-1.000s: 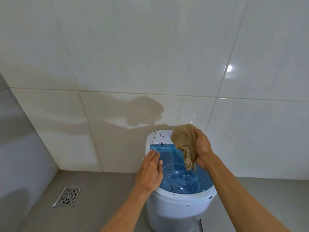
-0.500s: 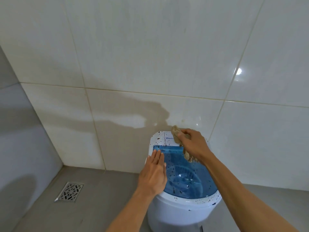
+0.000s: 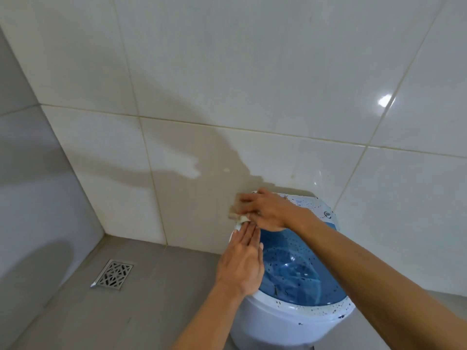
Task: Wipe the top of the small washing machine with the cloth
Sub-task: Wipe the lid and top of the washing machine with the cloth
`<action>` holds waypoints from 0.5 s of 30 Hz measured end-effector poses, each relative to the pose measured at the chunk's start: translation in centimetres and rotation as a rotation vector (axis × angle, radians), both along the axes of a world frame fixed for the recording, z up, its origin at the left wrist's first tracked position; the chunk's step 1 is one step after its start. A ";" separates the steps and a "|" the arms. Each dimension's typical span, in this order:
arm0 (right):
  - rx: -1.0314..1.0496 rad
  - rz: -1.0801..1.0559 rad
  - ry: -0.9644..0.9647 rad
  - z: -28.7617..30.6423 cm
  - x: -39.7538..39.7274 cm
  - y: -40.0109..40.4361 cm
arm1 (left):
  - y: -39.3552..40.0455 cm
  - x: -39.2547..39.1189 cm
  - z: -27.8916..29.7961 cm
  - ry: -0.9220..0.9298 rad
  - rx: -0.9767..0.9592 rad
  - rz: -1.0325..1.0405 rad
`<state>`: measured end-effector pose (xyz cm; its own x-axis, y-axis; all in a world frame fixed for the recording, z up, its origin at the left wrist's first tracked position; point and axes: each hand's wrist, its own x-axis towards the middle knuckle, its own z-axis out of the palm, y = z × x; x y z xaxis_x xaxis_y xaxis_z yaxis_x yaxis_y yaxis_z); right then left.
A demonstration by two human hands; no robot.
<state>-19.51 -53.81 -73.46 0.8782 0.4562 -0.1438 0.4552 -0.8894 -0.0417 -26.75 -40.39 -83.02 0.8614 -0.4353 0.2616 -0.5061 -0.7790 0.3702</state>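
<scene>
A small white washing machine (image 3: 283,322) stands against the tiled wall, its top a clear blue lid (image 3: 298,271) spotted with dark specks. My right hand (image 3: 270,210) presses a tan cloth (image 3: 236,210) flat on the back left corner of the top; only the cloth's left edge shows past my fingers. My left hand (image 3: 242,263) lies flat with fingers together on the left rim of the machine, holding nothing, its fingertips just under the cloth.
White wall tiles (image 3: 252,84) rise directly behind the machine. A grey tiled floor (image 3: 151,286) holds a metal drain grate (image 3: 113,274) at the left. A second wall (image 3: 32,198) closes the corner on the left.
My right hand has gone from holding the bunched cloth above the lid to pressing it on the back panel, then slid it left to the back left corner. The view shifted left.
</scene>
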 end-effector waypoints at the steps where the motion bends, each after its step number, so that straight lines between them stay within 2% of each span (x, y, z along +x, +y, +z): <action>1: -0.046 -0.002 0.031 -0.2 0.1 0.2 | 0.0 0.0 0.0 -0.009 -0.016 -0.001; 8: -0.028 0.053 -0.040 -0.9 0.4 -0.4 | 0.2 -0.1 0.2 0.004 -0.007 -0.016; 12: -0.046 -0.066 -0.122 -1.0 1.2 -2.7 | 0.2 -0.3 0.4 -0.010 -0.016 -0.009; 15: -0.073 -0.029 -0.071 -1.2 1.1 -1.5 | 0.1 -0.3 0.2 -0.009 -0.023 -0.006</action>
